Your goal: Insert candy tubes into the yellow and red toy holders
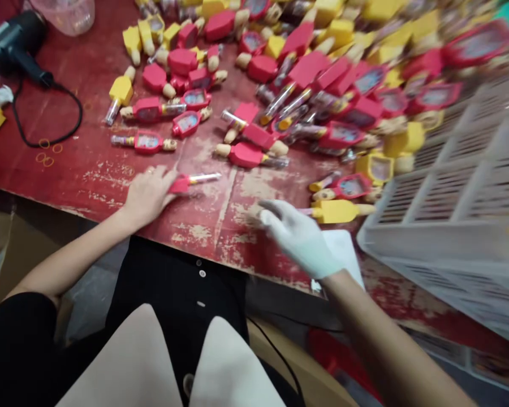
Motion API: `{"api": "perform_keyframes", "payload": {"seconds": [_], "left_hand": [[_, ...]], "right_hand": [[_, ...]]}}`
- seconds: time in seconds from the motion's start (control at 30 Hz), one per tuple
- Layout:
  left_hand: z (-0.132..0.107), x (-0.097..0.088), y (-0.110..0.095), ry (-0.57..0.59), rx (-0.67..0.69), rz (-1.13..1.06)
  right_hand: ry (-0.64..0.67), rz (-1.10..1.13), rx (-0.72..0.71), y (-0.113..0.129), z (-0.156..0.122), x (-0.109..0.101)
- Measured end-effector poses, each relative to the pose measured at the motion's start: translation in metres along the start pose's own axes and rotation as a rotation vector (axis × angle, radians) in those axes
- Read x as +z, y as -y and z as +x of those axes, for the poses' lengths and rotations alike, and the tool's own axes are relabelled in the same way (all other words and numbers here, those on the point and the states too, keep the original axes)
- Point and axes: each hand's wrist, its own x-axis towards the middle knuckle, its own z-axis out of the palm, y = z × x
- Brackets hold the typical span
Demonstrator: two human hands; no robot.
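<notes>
The bare left hand [150,195] grips a red plastic toy [180,184] with a clear tube [206,177] near the table's [214,234] edge, worn surface open toward the gloved right hand [294,234], half-open and empty.

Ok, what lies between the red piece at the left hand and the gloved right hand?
In the head view, just red tabletop with pale worn patches shows between the red piece and the right hand.

The red toys [246,154] look like smooth plastic, the tabletop [250,186] rough and flaking.
</notes>
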Motion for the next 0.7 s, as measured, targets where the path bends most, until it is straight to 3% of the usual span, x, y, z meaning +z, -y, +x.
{"api": "perform_keyframes", "payload": {"seconds": [0.07, 0.13, 0.23, 0.3, 0.37, 0.43, 0.53, 0.6, 0.7], "left_hand": [[0.018, 0.001, 0.01, -0.125, -0.017, -0.004], [0.026, 0.01, 0.01, -0.163, 0.025, -0.065], [0.041, 0.032, -0.006, -0.128, 0.105, -0.204], [0.069, 0.045, -0.02, -0.132, 0.133, -0.281], [0.113, 0.052, -0.035, -0.163, 0.175, -0.307], [0.164, 0.053, -0.048, -0.144, 0.264, -0.297], [0.224, 0.049, -0.061, 0.029, 0.358, -0.331], [0.238, 0.044, -0.064, 0.049, 0.264, -0.499], [0.217, 0.034, -0.063, -0.07, -0.014, -1.063]], "right_hand": [[-0.162, -0.358, -0.086, -0.04, 0.031, -0.032], [-0.235, -0.492, -0.096, -0.077, 0.06, -0.062], [-0.153, -0.585, -0.255, -0.114, 0.1, -0.088], [-0.069, -0.638, -0.395, -0.125, 0.121, -0.093], [-0.045, -0.653, -0.454, -0.123, 0.132, -0.09], [-0.053, -0.606, -0.425, -0.112, 0.133, -0.087], [-0.076, -0.438, -0.317, -0.082, 0.114, -0.082], [-0.112, -0.243, -0.254, -0.057, 0.09, -0.077], [-0.133, 0.079, -0.206, -0.021, 0.053, -0.057]]}}
